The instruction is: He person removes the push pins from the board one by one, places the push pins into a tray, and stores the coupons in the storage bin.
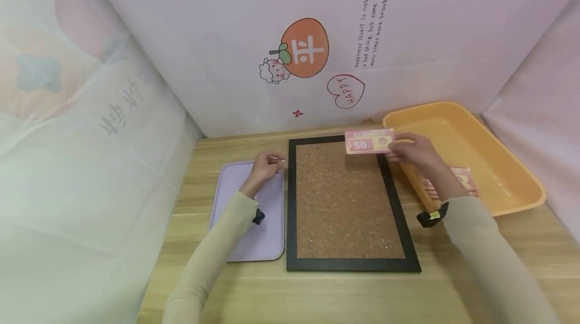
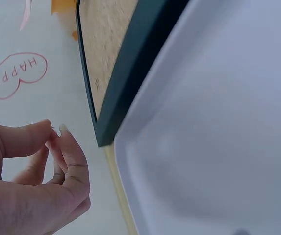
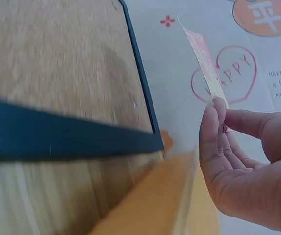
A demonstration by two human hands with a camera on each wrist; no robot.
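Note:
My right hand (image 1: 414,151) pinches the right end of a pink and yellow paper coupon (image 1: 362,145) marked 50, above the top right corner of a black-framed corkboard (image 1: 346,198). The coupon (image 3: 204,63) appears nearly edge-on in the right wrist view. At the board's upper left side, my left hand (image 1: 267,168) brings thumb and forefinger together on a tiny pin-like thing (image 2: 53,128), mostly hidden by the fingertips. Small clear pins show on the cork, one near the lower left corner (image 1: 311,239) and another near the lower right (image 1: 385,244).
A lilac tray (image 1: 267,248) lies against the board's left side, under my left forearm. To the right stands a yellow bin (image 1: 498,163) with more pink coupons (image 1: 464,179) inside. A printed cloth wall (image 1: 217,87) rises behind the wooden table (image 1: 317,299).

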